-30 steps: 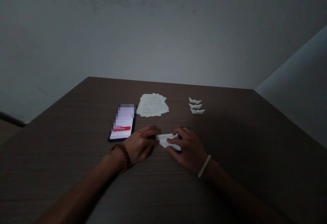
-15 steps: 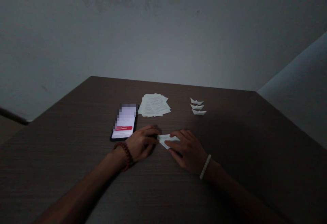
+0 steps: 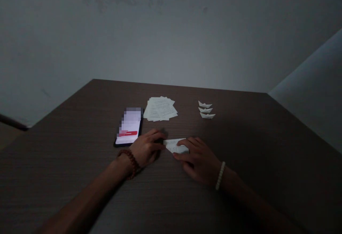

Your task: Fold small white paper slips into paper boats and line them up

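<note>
A small folded piece of white paper [image 3: 175, 145] lies on the dark wooden table [image 3: 240, 148] between my hands. My left hand [image 3: 146, 147], with a brown bead bracelet at the wrist, rests fingers-down at the paper's left end and presses on it. My right hand [image 3: 197, 158], with a white bead bracelet, lies over the paper's right part, its fingers curled and pressing on the fold. Part of the paper is hidden under my right fingers.
A lit phone [image 3: 129, 126] lies just left of my left hand. Behind it sits a loose stack of printed paper sheets [image 3: 160, 109]. Three small folded paper boats [image 3: 206, 110] stand in a row at the back right. A grey wall rises behind the table.
My right hand has slid slightly toward me and to the right along the paper, showing more of its top. My left hand has stayed in place.
</note>
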### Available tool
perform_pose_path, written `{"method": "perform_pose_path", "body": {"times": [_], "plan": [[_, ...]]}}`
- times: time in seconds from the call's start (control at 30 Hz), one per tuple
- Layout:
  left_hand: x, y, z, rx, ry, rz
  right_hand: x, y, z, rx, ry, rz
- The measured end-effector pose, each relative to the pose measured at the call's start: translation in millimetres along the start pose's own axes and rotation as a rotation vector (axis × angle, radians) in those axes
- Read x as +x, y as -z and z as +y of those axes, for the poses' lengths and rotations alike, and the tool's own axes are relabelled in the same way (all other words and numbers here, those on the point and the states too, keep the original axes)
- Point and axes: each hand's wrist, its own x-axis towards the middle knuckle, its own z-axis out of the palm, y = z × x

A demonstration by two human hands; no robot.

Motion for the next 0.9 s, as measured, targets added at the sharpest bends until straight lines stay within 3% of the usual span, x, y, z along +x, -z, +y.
{"method": "perform_pose_path", "body": {"times": [0.5,0.67,0.9], "plan": [[5,0.3,18,0.147,0.006,-0.068,-4,-4,7,0.132,0.016,0.109],[5,-4.0,22,0.084,-0.079,-0.119,-4,-2,5,0.148,-0.009,0.090],[7,-1.4,27,0.010,-0.051,-0.168,-4,-2,16,0.143,0.018,0.145]]}}
